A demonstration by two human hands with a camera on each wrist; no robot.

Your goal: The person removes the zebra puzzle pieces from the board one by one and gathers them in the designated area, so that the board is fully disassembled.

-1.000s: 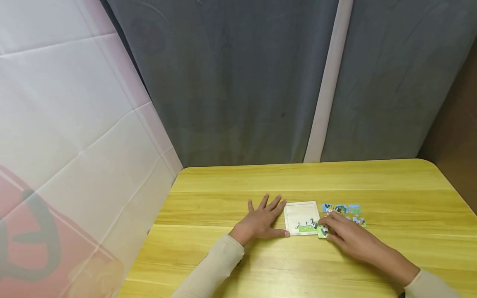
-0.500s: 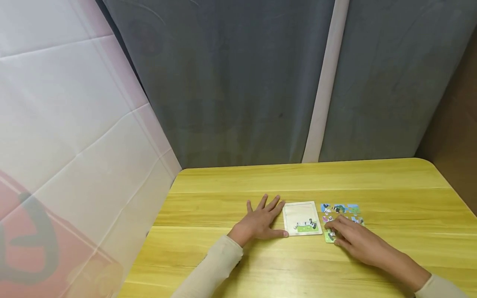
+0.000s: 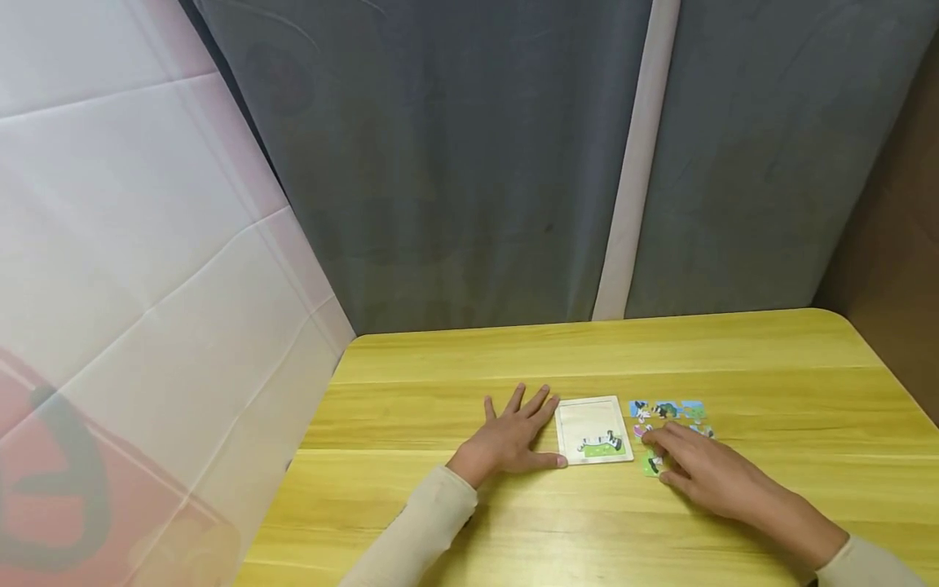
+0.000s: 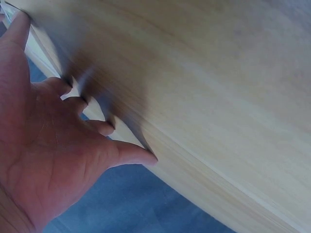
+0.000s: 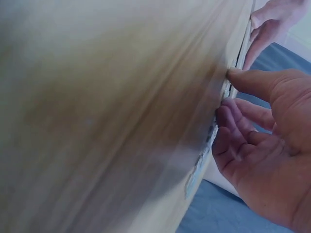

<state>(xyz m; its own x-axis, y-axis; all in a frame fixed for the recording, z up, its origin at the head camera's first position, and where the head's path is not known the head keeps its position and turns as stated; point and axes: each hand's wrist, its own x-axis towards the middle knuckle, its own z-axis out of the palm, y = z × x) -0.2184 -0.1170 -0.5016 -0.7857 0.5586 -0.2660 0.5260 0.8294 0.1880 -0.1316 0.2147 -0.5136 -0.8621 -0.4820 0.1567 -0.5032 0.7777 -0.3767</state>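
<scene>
A square pale wooden puzzle tray [image 3: 587,416] lies on the table. In its lower right part sits a green and white piece with a striped animal picture [image 3: 603,446]. My left hand [image 3: 509,440] rests with fingers spread at the tray's left edge; its thumb touches the lower left corner. The same hand [image 4: 53,141] fills the left of the left wrist view. Right of the tray, my right hand [image 3: 704,469] pinches a green puzzle piece [image 3: 650,465] at the table top, partly hidden by the fingers. In the right wrist view, the right hand's fingertips [image 5: 228,73] meet the table.
Several loose puzzle pieces with blue and green pictures [image 3: 666,410] lie behind my right hand, some covered by it. The wooden table [image 3: 440,367] ends at a grey curtain [image 3: 440,204]. A white printed sheet [image 3: 183,285] hangs at the left.
My right hand has moved the green puzzle piece rightward, away from the tray's right edge, and then shifted little. The left hand stays at the tray.
</scene>
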